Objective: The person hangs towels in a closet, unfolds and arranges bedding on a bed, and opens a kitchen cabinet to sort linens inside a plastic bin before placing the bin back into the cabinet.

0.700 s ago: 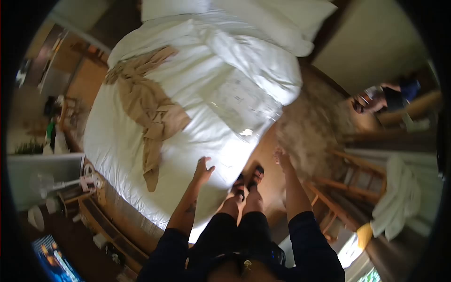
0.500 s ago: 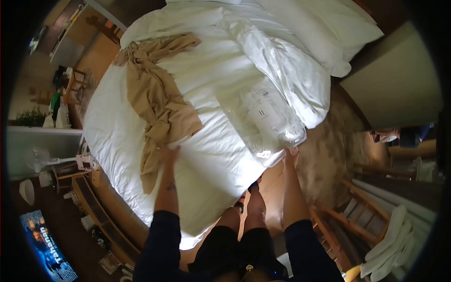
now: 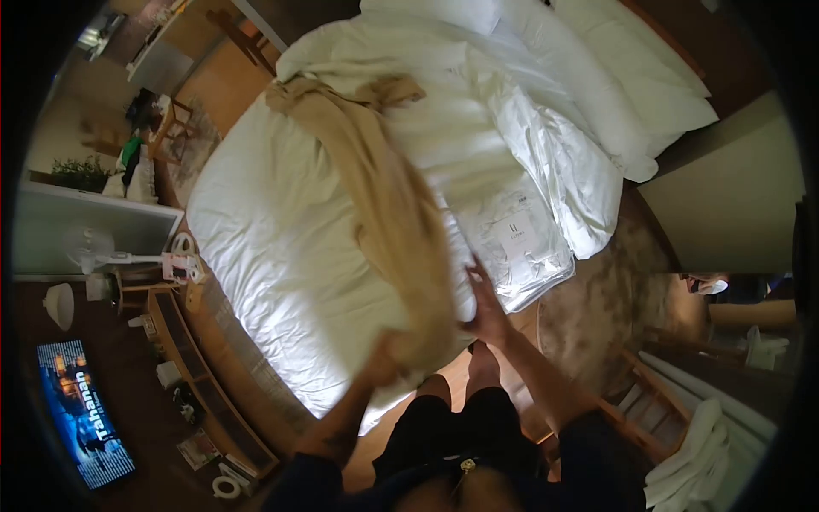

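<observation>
The tan garment (image 3: 375, 179) stretches across the white bed (image 3: 247, 230), its near end lifted and blurred. My left hand (image 3: 391, 357) is closed on that near end, at the bed's front edge. My right hand (image 3: 488, 311) is just right of the garment, fingers spread and pointing up the bed, with nothing seen in it. Beyond my right hand a clear plastic package (image 3: 516, 239) with a white label lies flat on the bed.
White pillows (image 3: 631, 77) lie at the bed's far right. A wooden chair (image 3: 653, 410) with white cloth (image 3: 695, 461) stands at the lower right. A lit screen (image 3: 84, 414), a long wooden shelf (image 3: 205, 375) and a white fan (image 3: 102, 256) are at the left.
My left hand has taken hold of the tan garment's near end and pulled it right and towards me. My right hand has moved left, from the package's corner to beside the garment.
</observation>
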`<action>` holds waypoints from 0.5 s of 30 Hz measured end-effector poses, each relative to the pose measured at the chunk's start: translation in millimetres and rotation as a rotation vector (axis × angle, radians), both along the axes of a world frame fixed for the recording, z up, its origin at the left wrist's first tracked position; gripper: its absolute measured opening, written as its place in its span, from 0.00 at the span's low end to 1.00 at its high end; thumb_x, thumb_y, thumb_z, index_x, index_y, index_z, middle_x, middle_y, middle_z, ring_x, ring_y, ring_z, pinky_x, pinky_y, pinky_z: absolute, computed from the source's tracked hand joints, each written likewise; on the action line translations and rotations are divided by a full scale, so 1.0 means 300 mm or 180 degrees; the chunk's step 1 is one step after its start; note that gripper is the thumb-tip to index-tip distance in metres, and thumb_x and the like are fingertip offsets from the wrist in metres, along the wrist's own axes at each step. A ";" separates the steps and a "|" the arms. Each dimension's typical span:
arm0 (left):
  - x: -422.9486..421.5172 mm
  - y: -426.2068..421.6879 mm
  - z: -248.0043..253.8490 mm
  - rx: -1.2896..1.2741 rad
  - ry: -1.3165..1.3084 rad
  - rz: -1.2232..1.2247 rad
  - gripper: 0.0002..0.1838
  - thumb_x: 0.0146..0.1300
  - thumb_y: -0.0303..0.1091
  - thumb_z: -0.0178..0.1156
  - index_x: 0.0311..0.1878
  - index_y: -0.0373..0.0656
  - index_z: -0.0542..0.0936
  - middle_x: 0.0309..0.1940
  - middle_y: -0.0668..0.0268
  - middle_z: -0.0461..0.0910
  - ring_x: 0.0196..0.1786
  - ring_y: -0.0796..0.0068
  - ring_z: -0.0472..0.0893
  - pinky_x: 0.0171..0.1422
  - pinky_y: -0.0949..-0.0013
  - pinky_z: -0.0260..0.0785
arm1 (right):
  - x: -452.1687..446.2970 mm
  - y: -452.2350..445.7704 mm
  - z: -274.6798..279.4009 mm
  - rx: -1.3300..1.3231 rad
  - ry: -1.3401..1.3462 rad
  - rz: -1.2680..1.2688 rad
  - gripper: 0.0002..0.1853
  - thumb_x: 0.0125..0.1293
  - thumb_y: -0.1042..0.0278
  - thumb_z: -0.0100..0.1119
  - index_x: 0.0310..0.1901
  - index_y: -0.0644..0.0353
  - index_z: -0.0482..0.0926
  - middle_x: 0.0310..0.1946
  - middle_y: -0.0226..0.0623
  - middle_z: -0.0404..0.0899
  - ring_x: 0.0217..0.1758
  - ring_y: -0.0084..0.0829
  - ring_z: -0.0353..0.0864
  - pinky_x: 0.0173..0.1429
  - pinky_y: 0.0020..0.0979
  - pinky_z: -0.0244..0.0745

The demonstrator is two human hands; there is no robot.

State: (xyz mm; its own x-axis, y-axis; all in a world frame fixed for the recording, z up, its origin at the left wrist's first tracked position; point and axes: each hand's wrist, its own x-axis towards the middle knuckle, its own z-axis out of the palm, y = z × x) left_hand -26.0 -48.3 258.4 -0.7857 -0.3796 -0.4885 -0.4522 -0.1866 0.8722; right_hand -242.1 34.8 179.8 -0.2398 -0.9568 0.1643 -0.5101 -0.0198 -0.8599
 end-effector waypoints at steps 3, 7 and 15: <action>-0.098 0.249 0.334 -0.0244 0.2589 -0.2160 0.18 0.52 0.37 0.59 0.45 0.39 0.75 0.43 0.56 0.75 0.46 0.57 0.74 0.48 0.58 0.66 | 0.174 0.011 0.340 -0.0583 -0.0286 0.0307 0.42 0.44 0.66 0.68 0.61 0.60 0.57 0.60 0.48 0.56 0.62 0.46 0.57 0.61 0.33 0.61; 0.011 0.150 0.635 -0.0796 0.2899 -0.1933 0.21 0.51 0.42 0.62 0.45 0.38 0.77 0.48 0.50 0.72 0.53 0.52 0.71 0.55 0.59 0.62 | 0.298 0.253 0.696 -0.0848 -0.0382 0.0231 0.37 0.46 0.66 0.66 0.58 0.60 0.59 0.56 0.46 0.59 0.59 0.44 0.60 0.59 0.32 0.62; -0.069 0.238 0.489 -0.3330 0.2127 -0.1651 0.57 0.38 0.49 0.68 0.68 0.43 0.47 0.69 0.53 0.42 0.71 0.53 0.43 0.70 0.50 0.34 | 0.543 1.058 1.107 -0.1079 0.0663 -0.1794 0.27 0.49 0.67 0.62 0.51 0.60 0.65 0.48 0.41 0.64 0.52 0.39 0.65 0.54 0.30 0.65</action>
State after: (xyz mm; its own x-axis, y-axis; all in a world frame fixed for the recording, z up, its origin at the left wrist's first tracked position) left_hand -46.8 23.1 405.0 -0.9235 0.0758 0.3760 0.2978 0.7595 0.5784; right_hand -79.3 352.2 511.9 -0.6166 -0.5830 0.5290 -0.6754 0.0464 -0.7360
